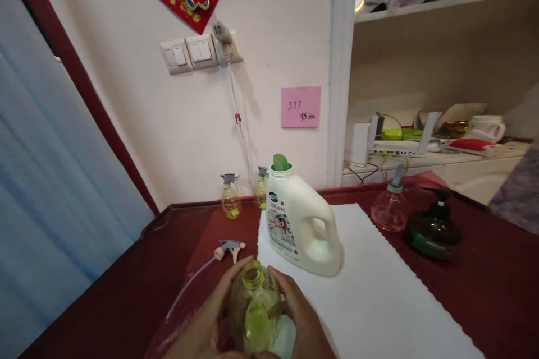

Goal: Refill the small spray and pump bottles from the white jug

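Observation:
A small clear yellow-green bottle (255,307) with its neck open and no cap stands at the bottom middle, gripped from both sides. My left hand (206,322) wraps its left side and my right hand (301,317) its right side. A loose spray head (229,248) with a long clear tube lies on the dark red table (126,291) just left of the bottle. Behind the bottle a white detergent jug (298,224) with a green open spout stands on a white mat (379,291).
Two small yellow spray bottles (231,196) (261,188) stand by the wall. A pink clear bottle (390,207) and a dark green pump bottle (433,227) sit at right. Beyond them a shelf unit (438,140) holds a router and dishes. A blue curtain (46,190) hangs at left.

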A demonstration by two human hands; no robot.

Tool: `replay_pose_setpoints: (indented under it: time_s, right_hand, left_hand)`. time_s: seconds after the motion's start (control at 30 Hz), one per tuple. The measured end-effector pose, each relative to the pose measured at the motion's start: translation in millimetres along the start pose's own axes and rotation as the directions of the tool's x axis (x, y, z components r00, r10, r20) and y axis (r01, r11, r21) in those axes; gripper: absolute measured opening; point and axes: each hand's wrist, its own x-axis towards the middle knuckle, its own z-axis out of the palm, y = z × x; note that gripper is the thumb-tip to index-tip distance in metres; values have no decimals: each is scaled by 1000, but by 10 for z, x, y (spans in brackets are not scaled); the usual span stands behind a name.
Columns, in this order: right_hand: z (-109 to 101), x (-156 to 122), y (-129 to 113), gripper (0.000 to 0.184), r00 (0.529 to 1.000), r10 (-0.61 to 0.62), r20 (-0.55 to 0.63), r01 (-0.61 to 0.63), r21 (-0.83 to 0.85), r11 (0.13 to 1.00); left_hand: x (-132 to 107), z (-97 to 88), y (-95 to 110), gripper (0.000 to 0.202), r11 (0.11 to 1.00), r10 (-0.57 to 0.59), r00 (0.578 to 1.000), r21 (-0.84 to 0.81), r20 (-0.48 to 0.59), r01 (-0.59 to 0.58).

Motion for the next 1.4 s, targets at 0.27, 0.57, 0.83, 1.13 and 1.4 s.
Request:
replay_pose_setpoints:
  time_s: [0.27,0.57,0.83,1.13,1.4]
  right_hand:
    - [-485,256,-574,92,975,-212,73,220,-497,839]
    - [-1163,706,-677,67,898,-260,-354,-28,-637,771]
    - [-1163,942,-367,75,933,62,-355,-178,-304,936]
    - [-1097,1016,-377,73,845,27,-534,-215,-293,932]
    - [-1436,720,-1025,64,885,-120,-450,-195,-592,782]
  left_hand:
    - [312,293,-102,94,973,92,967,-183,-237,-138]
    - [522,315,-869,88,972,105,953,232,-283,-38]
    - [547,259,-1026,97,956,52,980,292,-193,6]
    - [547,276,-934,102,952,-4,988,303,-156,52]
    - [389,366,-603,92,961,-61,981,253,-182,107]
